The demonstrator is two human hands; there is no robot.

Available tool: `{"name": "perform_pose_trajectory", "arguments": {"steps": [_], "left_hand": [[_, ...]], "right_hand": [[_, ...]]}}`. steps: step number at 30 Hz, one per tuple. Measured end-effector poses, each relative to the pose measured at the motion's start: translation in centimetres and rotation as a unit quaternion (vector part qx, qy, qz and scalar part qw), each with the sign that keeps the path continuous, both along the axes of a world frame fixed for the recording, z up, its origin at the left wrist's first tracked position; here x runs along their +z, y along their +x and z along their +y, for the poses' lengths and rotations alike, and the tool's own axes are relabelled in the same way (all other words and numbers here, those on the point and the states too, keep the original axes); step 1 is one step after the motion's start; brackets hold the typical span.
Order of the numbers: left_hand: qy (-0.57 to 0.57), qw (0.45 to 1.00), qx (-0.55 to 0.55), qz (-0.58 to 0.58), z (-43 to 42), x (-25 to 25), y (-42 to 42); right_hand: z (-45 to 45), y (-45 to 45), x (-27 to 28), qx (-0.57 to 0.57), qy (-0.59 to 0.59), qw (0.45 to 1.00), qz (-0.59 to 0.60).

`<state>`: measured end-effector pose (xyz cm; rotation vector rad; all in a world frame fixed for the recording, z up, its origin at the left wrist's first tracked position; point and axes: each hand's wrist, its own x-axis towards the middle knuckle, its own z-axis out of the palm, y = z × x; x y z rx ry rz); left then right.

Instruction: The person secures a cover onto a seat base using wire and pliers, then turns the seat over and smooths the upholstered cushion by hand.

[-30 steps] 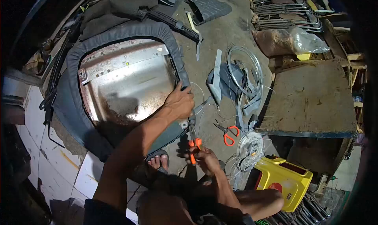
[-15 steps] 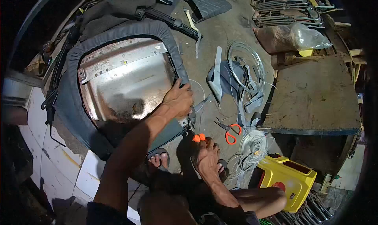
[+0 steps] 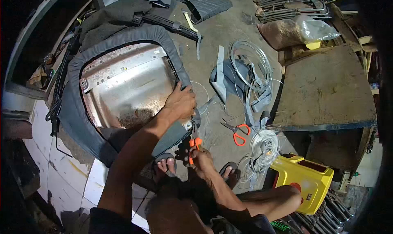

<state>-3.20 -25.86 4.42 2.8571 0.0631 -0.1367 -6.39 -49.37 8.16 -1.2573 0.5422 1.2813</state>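
Observation:
A seat base [image 3: 133,86] with a bare, rust-spotted metal pan lies underside up, its grey fabric cover [image 3: 77,115] wrapped over the rim. My left hand [image 3: 180,103] grips the seat's right edge, fingers over the fabric and metal. Below it, my right hand [image 3: 202,160] is closed round orange-handled pliers [image 3: 195,143]. Their dark jaws point up at the seat's lower right corner, beside a metal tab. Whether the jaws pinch anything I cannot make out. To the right, scissors [image 3: 237,133] with orange handles lie on the floor.
Coils of wire [image 3: 264,148] and fabric scraps [image 3: 223,80] lie right of the seat. A yellow plastic case [image 3: 305,183] stands at lower right, below a wooden bench [image 3: 327,91]. A black metal rail [image 3: 168,24] lies behind the seat. My sandalled feet are just below it.
My right hand has moved left and slightly down, bringing the pliers up to the seat corner and showing more of their handles. My left hand keeps its hold. The view has shifted slightly.

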Motion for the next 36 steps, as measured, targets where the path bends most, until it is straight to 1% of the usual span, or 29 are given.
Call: {"name": "perform_pose_trajectory", "arguments": {"steps": [1,2,3,4,5,6,8,11,13,15,16,17,19,20,22,23,25,26,27,29,31,33,36], "left_hand": [[0.001,1.000,0.004,-0.009,0.6,0.3,0.3],[0.003,1.000,0.007,0.007,0.6,1.1,0.2],[0.006,1.000,0.015,0.003,0.9,1.2,0.2],[-0.002,1.000,0.011,0.003,1.0,1.2,0.1],[-0.012,1.000,0.003,0.006,0.9,1.3,0.0],[-0.003,1.000,-0.001,0.001,0.9,1.5,-0.1],[-0.011,1.000,0.006,-0.009,0.8,0.7,0.0],[-0.008,1.000,0.017,-0.014,0.8,0.4,0.1],[-0.003,1.000,0.011,0.007,0.7,1.2,-0.1],[-0.019,1.000,0.014,-0.002,0.6,1.2,-0.1],[-0.021,1.000,0.018,-0.004,0.7,1.2,-0.1],[-0.025,0.999,0.020,-0.005,0.7,1.1,-0.1],[-0.019,1.000,0.008,-0.007,1.0,0.9,0.0],[-0.015,1.000,0.009,-0.002,0.8,1.0,-0.1],[-0.007,1.000,0.011,0.003,0.8,1.0,-0.1],[-0.010,1.000,0.015,0.004,0.7,1.0,-0.2],[0.026,1.000,0.011,0.010,0.6,1.1,-0.1],[0.011,1.000,0.014,0.018,0.6,1.1,0.0],[0.012,1.000,0.016,0.019,0.6,0.9,0.1],[0.016,1.000,0.015,0.017,0.6,0.9,0.1],[0.020,1.000,0.016,0.016,0.7,1.1,0.0],[0.022,0.999,0.010,0.022,0.7,0.9,0.1],[0.015,1.000,0.019,0.003,0.7,0.6,0.1]], "right_hand": [[0.4,1.1,0.8,0.082,-0.053,0.993,-0.065],[-1.8,2.3,-1.5,0.141,-0.041,0.985,-0.095],[-2.1,2.7,-1.0,0.148,-0.039,0.983,-0.100],[-2.4,2.9,-0.7,0.266,-0.124,0.918,-0.268],[-3.1,2.7,-0.4,0.367,-0.204,0.804,-0.420],[-4.2,2.5,-1.5,0.400,-0.247,0.688,-0.553],[-4.5,3.1,-1.3,0.395,-0.248,0.690,-0.553],[-2.8,4.3,2.2,0.414,-0.250,0.687,-0.542],[-2.5,5.6,3.2,0.521,-0.253,0.471,-0.666],[-1.7,9.0,4.3,0.575,-0.207,0.373,-0.698],[-0.8,10.8,5.1,0.627,-0.178,0.329,-0.683],[0.4,11.2,6.4,0.655,-0.193,0.304,-0.664],[0.2,12.6,4.9,0.627,-0.161,0.306,-0.698],[0.5,12.5,5.3,0.630,-0.162,0.304,-0.696],[1.4,12.9,6.0,0.637,-0.118,0.056,-0.760],[1.8,13.1,6.2,0.640,-0.115,0.054,-0.758],[2.9,13.8,6.5,0.661,-0.097,-0.105,-0.737],[3.7,14.0,7.3,0.691,-0.105,-0.179,-0.692],[4.1,14.7,6.8,0.690,-0.103,-0.179,-0.693],[4.6,16.4,5.7,0.662,-0.043,-0.179,-0.726],[4.8,17.3,5.6,0.679,-0.034,-0.188,-0.709],[5.1,17.9,5.6,0.678,0.001,-0.214,-0.703],[5.3,18.1,5.3,0.681,0.014,-0.224,-0.697]]}}
